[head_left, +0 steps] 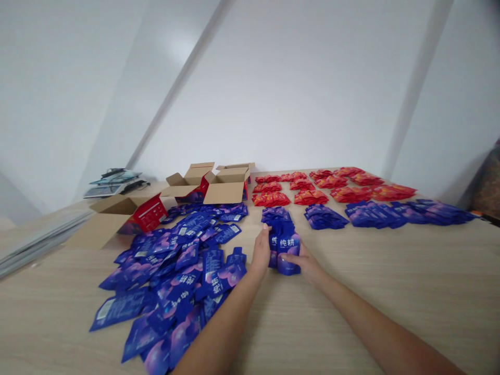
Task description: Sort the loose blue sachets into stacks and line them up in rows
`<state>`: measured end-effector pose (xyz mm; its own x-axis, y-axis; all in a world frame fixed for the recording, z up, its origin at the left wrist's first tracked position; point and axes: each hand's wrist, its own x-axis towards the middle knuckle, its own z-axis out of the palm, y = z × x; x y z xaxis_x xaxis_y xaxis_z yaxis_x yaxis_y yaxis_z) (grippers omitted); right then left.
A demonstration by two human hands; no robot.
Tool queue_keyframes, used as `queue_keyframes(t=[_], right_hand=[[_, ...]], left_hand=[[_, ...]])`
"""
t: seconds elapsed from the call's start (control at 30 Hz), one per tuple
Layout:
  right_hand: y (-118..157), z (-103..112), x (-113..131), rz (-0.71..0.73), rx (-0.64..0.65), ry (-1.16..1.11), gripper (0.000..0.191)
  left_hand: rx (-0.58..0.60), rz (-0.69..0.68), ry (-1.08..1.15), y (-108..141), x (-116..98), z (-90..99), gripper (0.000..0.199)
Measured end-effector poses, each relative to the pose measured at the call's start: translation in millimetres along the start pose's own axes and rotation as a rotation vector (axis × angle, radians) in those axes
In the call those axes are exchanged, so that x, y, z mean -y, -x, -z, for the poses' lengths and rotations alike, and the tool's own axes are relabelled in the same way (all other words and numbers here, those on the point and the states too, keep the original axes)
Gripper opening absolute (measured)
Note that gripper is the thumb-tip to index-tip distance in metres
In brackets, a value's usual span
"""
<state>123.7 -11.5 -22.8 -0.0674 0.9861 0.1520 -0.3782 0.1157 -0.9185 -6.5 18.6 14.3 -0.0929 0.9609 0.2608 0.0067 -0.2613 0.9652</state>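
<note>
The held pouches (288, 252) are standing roughly upright above the near middle of the table (351, 297), between the two hands. At least two blue pouches are overlapping in this group, and their white lettering is facing the wearer. The left hand (261, 251) is bracing the left edge of the group, its thumb pointing up; its other fingers are mostly hidden. The right hand (307, 262) is gripping the lower right side, its thumb lying across the front pouch. Whether the bottom edges are touching the table cannot be determined.

Directly behind the held pouches, a small blue stack (276, 212) is lying flat. To its right, further blue stacks (325, 216) are forming a row that is extending toward the right edge of the table. Behind this row, red stacks (310, 197) are lying in several rows.

To the left of the hands, a loose blue pile (172, 276) is spreading over the table, its pouches overlapping at mixed angles. Beyond and beside the pile, three cardboard boxes (224, 193) are standing with flaps open. Flat items (115, 183) are resting at the far left, near the white wall (312, 94).
</note>
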Motion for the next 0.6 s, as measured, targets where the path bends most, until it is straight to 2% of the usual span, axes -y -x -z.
queue_keyframes(t=[0.13,0.2,0.3,0.4,0.53,0.6], right_hand=[[-7,7,-7,0.172,-0.057,0.109,0.074],[-9,11,-12,0.196,-0.032,0.205,0.075],[-10,14,-19,0.159,0.047,0.318,0.076],[-9,13,-20,0.157,0.061,0.377,0.073],[-9,12,-19,0.204,0.032,0.436,0.067],[-10,14,-20,0.216,0.024,0.458,0.065]], left_hand=[[0.027,-0.077,0.036,9,-4,-7.4,0.055],[0.024,-0.012,0.089,10,5,-12.9,0.058],[0.035,0.156,0.233,9,25,-20.4,0.064],[0.031,0.284,0.352,12,36,-24.9,0.068],[0.117,0.327,0.411,19,33,-27.2,0.067],[0.164,0.276,0.334,15,28,-23.5,0.066]])
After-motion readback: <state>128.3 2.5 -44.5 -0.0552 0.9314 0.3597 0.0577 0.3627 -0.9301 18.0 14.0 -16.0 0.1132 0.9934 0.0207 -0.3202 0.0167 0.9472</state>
